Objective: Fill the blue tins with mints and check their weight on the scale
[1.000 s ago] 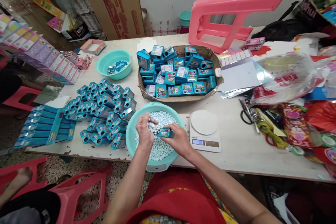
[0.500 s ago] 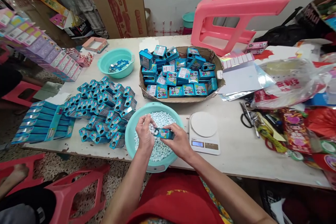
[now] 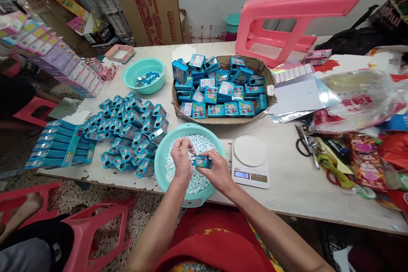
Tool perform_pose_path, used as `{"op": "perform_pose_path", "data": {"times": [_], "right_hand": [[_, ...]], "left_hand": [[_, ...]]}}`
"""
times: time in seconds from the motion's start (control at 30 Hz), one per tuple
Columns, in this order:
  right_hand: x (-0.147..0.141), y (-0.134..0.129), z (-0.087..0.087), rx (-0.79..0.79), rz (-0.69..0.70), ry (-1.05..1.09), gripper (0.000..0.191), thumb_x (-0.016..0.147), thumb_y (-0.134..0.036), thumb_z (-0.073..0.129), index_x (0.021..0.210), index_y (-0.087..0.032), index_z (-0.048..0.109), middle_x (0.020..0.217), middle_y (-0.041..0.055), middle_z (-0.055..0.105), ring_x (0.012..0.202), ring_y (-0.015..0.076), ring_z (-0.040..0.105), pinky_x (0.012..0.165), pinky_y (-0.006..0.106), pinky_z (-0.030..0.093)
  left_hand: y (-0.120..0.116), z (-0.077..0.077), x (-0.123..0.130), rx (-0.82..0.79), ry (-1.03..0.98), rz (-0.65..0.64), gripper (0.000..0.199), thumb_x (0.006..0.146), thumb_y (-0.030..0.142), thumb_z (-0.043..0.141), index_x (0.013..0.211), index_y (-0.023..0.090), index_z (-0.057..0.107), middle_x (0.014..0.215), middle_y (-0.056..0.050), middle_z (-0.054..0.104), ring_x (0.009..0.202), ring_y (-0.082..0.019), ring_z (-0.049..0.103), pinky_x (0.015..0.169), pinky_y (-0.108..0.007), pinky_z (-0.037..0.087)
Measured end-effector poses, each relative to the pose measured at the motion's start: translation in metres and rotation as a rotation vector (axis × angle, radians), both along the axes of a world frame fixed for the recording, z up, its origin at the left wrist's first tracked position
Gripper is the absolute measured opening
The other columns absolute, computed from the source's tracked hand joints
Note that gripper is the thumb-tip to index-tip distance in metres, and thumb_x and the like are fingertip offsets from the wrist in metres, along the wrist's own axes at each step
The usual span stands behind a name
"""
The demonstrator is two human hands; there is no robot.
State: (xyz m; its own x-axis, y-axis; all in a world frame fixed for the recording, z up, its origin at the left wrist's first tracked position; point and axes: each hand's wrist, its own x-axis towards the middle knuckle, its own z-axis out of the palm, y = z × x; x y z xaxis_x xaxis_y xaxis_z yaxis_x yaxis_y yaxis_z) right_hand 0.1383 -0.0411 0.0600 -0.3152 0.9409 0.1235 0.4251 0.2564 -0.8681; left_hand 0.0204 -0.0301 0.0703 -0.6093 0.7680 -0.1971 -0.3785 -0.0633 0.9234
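Observation:
A small blue box [image 3: 201, 161] is held on its side by my right hand [image 3: 218, 170], above a turquoise basin [image 3: 161, 165] of white candies [image 3: 197, 183]. Against the box's open left end is my left hand [image 3: 183, 157], its fingers pinched around white candies. Left of the basin, many blue boxes [image 3: 129, 129] stand close together with openings showing. A cardboard tray [image 3: 223, 120] behind the basin holds a heap of similar boxes. The white scale [image 3: 250, 161] sits just right of the basin.
A smaller turquoise basin [image 3: 145, 89] with blue discs stands at the back left. A pink stool [image 3: 287, 12] rests on the table behind the tray. Scissors [image 3: 302, 142], plastic bags and packets lie at the right. Another person's leg shows at lower left.
The view has shifted slightly, moving most things a little to the right in the picture. Both hands remain over the basin, with the box still in my right hand.

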Motion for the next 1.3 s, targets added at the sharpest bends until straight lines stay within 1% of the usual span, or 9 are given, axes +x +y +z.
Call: {"op": "perform_pose_path", "data": {"times": [0.2, 0.53, 0.63, 0.73, 0.87, 0.97, 1.07, 1.2, 1.3], "right_hand": [[0.002, -0.001, -0.01, 0.004, -0.009, 0.028, 0.031, 0.066, -0.016, 0.072, 0.094, -0.023, 0.062, 0.086, 0.0014, 0.063, 0.085, 0.0212, 0.059, 0.077, 0.033, 0.043], [0.009, 0.008, -0.026, -0.224, 0.018, 0.307, 0.034, 0.062, -0.021, 0.078, 0.093, -0.023, 0.065, 0.089, 0.0006, 0.062, 0.087, 0.0194, 0.059, 0.082, 0.033, 0.045], [0.029, 0.006, -0.025, -0.401, 0.061, 0.473, 0.041, 0.058, -0.027, 0.082, 0.095, -0.022, 0.064, 0.087, -0.0003, 0.062, 0.084, 0.0185, 0.06, 0.079, 0.032, 0.048], [0.064, 0.006, -0.024, -0.469, -0.003, 0.547, 0.045, 0.059, -0.03, 0.082, 0.098, -0.022, 0.062, 0.09, 0.0009, 0.064, 0.084, 0.019, 0.061, 0.078, 0.032, 0.05], [0.119, 0.019, -0.043, -0.353, -0.389, 0.496, 0.045, 0.064, -0.033, 0.078, 0.103, -0.021, 0.058, 0.093, 0.0037, 0.065, 0.084, 0.0202, 0.062, 0.079, 0.037, 0.05], [0.148, 0.031, -0.074, -0.208, -0.633, 0.404, 0.046, 0.063, -0.038, 0.077, 0.101, -0.019, 0.058, 0.095, 0.0061, 0.063, 0.089, 0.0227, 0.06, 0.084, 0.042, 0.049], [0.161, 0.036, -0.092, -0.149, -0.654, 0.279, 0.045, 0.067, -0.041, 0.072, 0.103, -0.018, 0.056, 0.102, 0.009, 0.06, 0.097, 0.0258, 0.058, 0.087, 0.047, 0.047], [0.165, 0.065, -0.061, 0.197, -0.562, 0.006, 0.06, 0.068, -0.039, 0.073, 0.119, -0.02, 0.049, 0.13, 0.0136, 0.046, 0.123, 0.0303, 0.041, 0.102, 0.053, 0.033], [0.154, 0.14, -0.023, 0.361, -0.33, -0.059, 0.048, 0.073, -0.035, 0.07, 0.116, -0.022, 0.053, 0.125, 0.0113, 0.051, 0.122, 0.0279, 0.043, 0.104, 0.049, 0.032]], "left_hand": [[-0.002, -0.009, 0.003, 0.011, -0.008, -0.012, 0.026, 0.079, 0.038, 0.06, 0.069, 0.016, 0.049, 0.059, 0.004, 0.046, 0.051, -0.008, 0.046, 0.051, -0.02, 0.04], [-0.001, -0.003, -0.012, 0.005, -0.054, -0.012, 0.025, 0.078, 0.041, 0.058, 0.077, 0.018, 0.051, 0.063, 0.003, 0.047, 0.055, -0.011, 0.05, 0.055, -0.024, 0.045], [-0.005, -0.024, -0.04, -0.163, 0.201, -0.045, 0.027, 0.079, 0.046, 0.054, 0.08, 0.018, 0.052, 0.067, 0.0, 0.05, 0.06, -0.015, 0.052, 0.058, -0.027, 0.046], [-0.013, -0.064, -0.063, -0.521, 0.749, -0.28, 0.028, 0.075, 0.043, 0.059, 0.086, 0.017, 0.059, 0.088, -0.01, 0.06, 0.089, -0.026, 0.055, 0.078, -0.037, 0.045], [-0.024, -0.109, -0.051, -0.883, 1.356, -0.487, 0.049, 0.08, 0.046, 0.052, 0.118, 0.016, 0.055, 0.127, -0.02, 0.046, 0.12, -0.039, 0.036, 0.091, -0.055, 0.032], [-0.026, -0.12, -0.021, -1.02, 1.433, -0.47, 0.061, 0.083, 0.057, 0.042, 0.126, 0.015, 0.049, 0.124, -0.023, 0.045, 0.114, -0.041, 0.039, 0.086, -0.057, 0.034], [-0.028, -0.122, 0.006, -1.009, 1.418, -0.457, 0.065, 0.08, 0.061, 0.043, 0.124, 0.013, 0.051, 0.116, -0.022, 0.048, 0.108, -0.04, 0.043, 0.083, -0.052, 0.037], [-0.029, -0.125, 0.025, -0.857, 1.319, -0.537, 0.052, 0.08, 0.047, 0.05, 0.119, 0.013, 0.054, 0.113, -0.019, 0.051, 0.102, -0.035, 0.049, 0.087, -0.045, 0.038], [-0.023, -0.127, 0.028, -0.786, 1.051, -0.557, 0.041, 0.075, 0.035, 0.056, 0.111, 0.016, 0.058, 0.107, -0.016, 0.056, 0.1, -0.033, 0.053, 0.088, -0.042, 0.039]]}}
